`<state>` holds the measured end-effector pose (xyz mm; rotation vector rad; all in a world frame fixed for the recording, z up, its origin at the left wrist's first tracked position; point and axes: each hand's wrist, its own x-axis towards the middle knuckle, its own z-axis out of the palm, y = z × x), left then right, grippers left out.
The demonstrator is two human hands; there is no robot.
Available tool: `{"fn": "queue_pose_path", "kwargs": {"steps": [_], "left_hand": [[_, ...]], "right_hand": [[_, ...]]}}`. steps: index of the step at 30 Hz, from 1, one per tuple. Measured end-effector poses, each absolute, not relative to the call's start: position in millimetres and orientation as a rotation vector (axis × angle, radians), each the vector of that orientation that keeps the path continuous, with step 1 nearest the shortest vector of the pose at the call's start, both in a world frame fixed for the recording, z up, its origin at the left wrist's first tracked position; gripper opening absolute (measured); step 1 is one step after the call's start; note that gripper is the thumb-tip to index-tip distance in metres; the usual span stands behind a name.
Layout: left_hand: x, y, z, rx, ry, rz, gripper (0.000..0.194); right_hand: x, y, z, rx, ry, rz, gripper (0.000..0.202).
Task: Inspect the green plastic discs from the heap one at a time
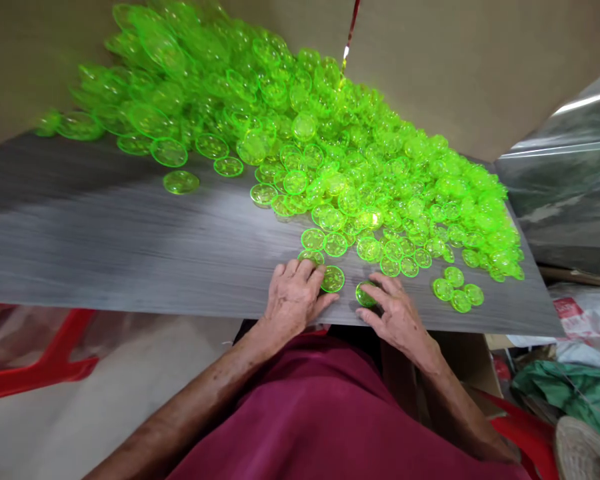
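A large heap of clear neon-green round plastic discs (340, 180), some domed like lids, covers the back of the grey wood-grain table (130, 247). At the near edge, my left hand (295, 293) rests palm down, fingers reaching over the near side of one disc (310, 256) and thumb held apart. Just right of those fingers, another disc (333, 279) lies flat. My right hand (395, 308) has its thumb and fingers around a green plastic disc (364, 294) on the tabletop. Its fingers partly cover that disc.
Four-sided clutter aside, a small cluster of discs (459, 290) sits right of my right hand. Brown board (455, 67) rises behind the heap. A red plastic stool (65, 360) stands at lower left. Bags and green cloth (570, 393) lie at right, beside a cardboard box (465, 363).
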<state>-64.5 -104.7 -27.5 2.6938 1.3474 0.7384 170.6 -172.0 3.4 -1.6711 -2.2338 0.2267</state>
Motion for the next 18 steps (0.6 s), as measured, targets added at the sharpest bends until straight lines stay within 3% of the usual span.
{"fn": "queue_pose_path", "kwargs": {"steps": [9, 18], "left_hand": [[-58.9, -102.3, -27.0, 2.690, 1.087, 0.794, 0.018], [-56.5, -112.7, -32.8, 2.569, 1.074, 0.964, 0.039]], "right_hand": [[174.3, -170.8, 6.1, -1.645, -2.311, 0.196, 0.027], [157.3, -166.3, 11.9, -1.579, -2.039, 0.170, 0.030]]}}
